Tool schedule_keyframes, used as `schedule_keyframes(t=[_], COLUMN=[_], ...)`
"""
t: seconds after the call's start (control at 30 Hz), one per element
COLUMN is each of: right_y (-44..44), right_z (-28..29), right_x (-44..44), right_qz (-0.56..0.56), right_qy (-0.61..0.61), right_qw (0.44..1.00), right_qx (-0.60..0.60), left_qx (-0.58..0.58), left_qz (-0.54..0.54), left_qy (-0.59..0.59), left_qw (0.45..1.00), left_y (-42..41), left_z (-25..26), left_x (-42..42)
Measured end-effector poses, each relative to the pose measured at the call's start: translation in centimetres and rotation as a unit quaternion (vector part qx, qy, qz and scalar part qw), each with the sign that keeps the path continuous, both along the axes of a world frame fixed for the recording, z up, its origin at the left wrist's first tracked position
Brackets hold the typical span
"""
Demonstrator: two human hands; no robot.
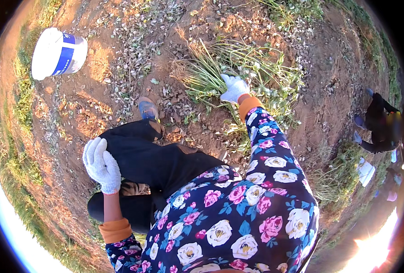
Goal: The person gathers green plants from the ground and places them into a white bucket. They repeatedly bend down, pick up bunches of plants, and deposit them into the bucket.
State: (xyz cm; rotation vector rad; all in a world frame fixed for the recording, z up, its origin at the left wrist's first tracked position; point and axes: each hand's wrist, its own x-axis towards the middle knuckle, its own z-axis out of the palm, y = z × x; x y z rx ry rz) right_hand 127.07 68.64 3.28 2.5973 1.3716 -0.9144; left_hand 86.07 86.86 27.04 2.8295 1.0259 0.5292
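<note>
My right hand (235,89), in a white knit glove, lies on a heap of pulled green plants (266,71). Its fingers reach over the stems (207,73), and the thumb is spread lower down. Whether it grips any stems is hidden by the glove. The roots (181,73) of these plants point left and their leafy tops spread right. My left hand (102,166), also gloved in white, is by my bent knee with its fingers loosely extended. Nothing shows in it.
A white plastic bucket (59,54) with a blue band stands at upper left. My shoe (148,108) is on soil strewn with dry leaves. At right, another person (381,123) crouches beside another plant heap (342,170) and a white container (366,171).
</note>
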Motion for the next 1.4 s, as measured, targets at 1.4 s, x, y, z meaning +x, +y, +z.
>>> schedule_keyframes(t=[1.4], right_y=[3.5], right_z=[14.8], right_x=[-11.3], right_qz=[0.222], right_qy=[-0.205], right_qw=[0.933], right_qx=[0.193], left_qx=[0.102], left_qz=[-0.240], left_qy=[0.080], left_qw=[0.962], left_y=[-1.3], left_z=[-8.4], left_x=[19.0])
